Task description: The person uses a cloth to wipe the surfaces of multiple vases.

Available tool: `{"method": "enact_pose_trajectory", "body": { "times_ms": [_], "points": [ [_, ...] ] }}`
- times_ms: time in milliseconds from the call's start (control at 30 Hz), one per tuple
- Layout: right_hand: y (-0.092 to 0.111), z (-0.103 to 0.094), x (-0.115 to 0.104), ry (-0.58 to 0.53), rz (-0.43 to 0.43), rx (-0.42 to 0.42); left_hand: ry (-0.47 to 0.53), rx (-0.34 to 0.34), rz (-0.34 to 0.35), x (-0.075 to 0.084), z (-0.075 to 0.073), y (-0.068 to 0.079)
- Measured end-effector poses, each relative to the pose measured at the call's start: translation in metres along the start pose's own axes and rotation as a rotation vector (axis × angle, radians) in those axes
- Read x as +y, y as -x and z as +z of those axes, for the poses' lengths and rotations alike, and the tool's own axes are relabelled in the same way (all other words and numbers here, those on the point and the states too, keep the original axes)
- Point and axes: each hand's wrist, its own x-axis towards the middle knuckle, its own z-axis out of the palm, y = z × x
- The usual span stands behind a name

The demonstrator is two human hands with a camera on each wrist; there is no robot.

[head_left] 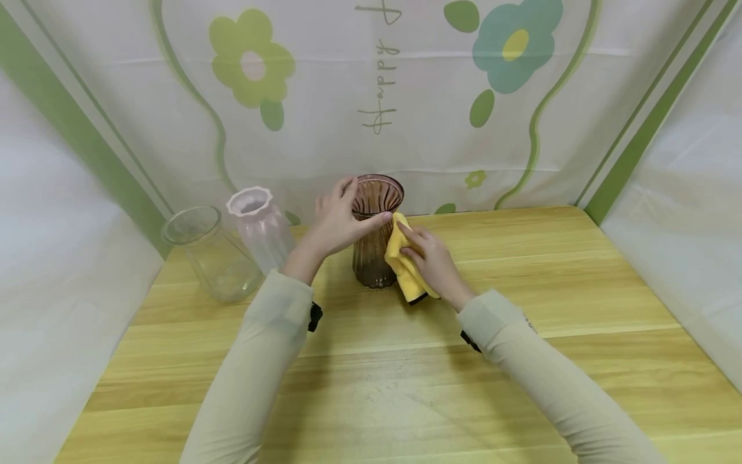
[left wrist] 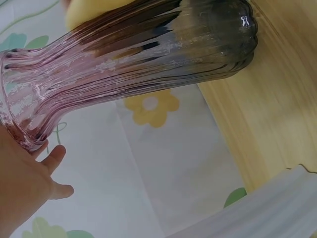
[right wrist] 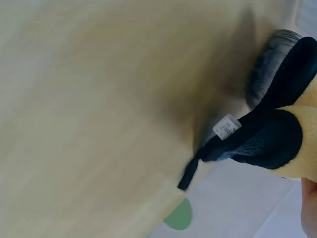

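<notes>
A fluted glass vase [head_left: 375,254], purplish at the flared top and smoky grey toward the base, stands upright near the back of the table. My left hand [head_left: 339,219] holds it at the rim, thumb across the near side and fingers around the left. In the left wrist view, the hand [left wrist: 25,183] is at the vase's [left wrist: 148,54] rim with some fingers spread off the glass. My right hand [head_left: 431,261] grips a yellow cloth [head_left: 400,251] against the vase's right side. Black edging [right wrist: 267,139] and a small white label show on the cloth in the right wrist view.
Left of the hands stand a pinkish-white vase [head_left: 263,232] with a scalloped rim and a clear glass vase [head_left: 226,270]. The wooden table [head_left: 371,386] meets a flower-printed curtain [head_left: 348,84] at the back. White curtain panels [head_left: 684,212] flank it.
</notes>
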Motion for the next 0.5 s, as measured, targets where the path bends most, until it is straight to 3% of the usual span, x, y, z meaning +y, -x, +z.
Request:
{"method": "enact_pose_trajectory", "body": {
  "times_ms": [300, 500],
  "points": [
    [0.017, 0.005, 0.013, 0.064, 0.130, -0.187, 0.012, -0.007, -0.007, 0.001, -0.001, 0.002],
    [0.016, 0.003, 0.013, 0.087, 0.073, -0.151, 0.018, 0.007, -0.008, 0.001, -0.001, 0.004]
  ]
}}
